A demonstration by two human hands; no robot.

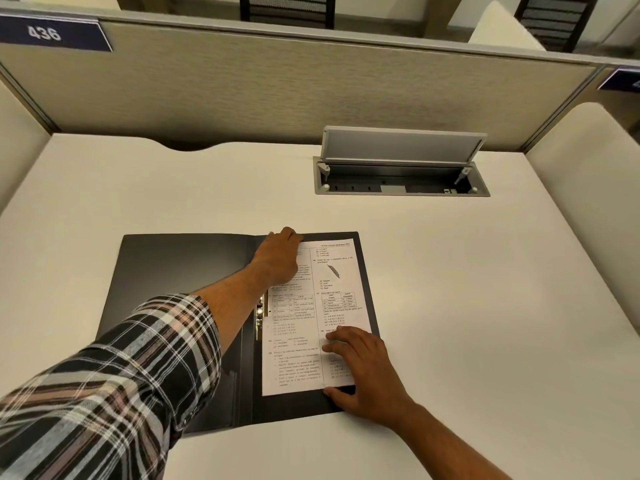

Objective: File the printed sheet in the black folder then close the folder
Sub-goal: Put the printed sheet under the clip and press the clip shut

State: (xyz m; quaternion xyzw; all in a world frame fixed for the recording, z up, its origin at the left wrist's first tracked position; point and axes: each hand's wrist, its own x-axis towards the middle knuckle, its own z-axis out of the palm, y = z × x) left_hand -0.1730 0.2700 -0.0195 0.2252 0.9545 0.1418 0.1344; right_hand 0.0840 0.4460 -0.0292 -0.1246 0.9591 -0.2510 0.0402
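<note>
White printed sheet [313, 317] lies lengthwise in the open black plastic folder [180, 271], its far corner under the left hand's [277, 261] curled fingers, its near corner under the right hand's [363, 368] flat, spread fingers.

Partition sign [52, 33]: we read "436", white on dark blue, far beyond our left hand [278, 258]
Second sign [621, 79]: cut off, unreadable to us, far beyond our right hand [363, 368]
Printed sheet [332, 296]: we see numbered questions and a table between both hands, wording too small to read
</note>
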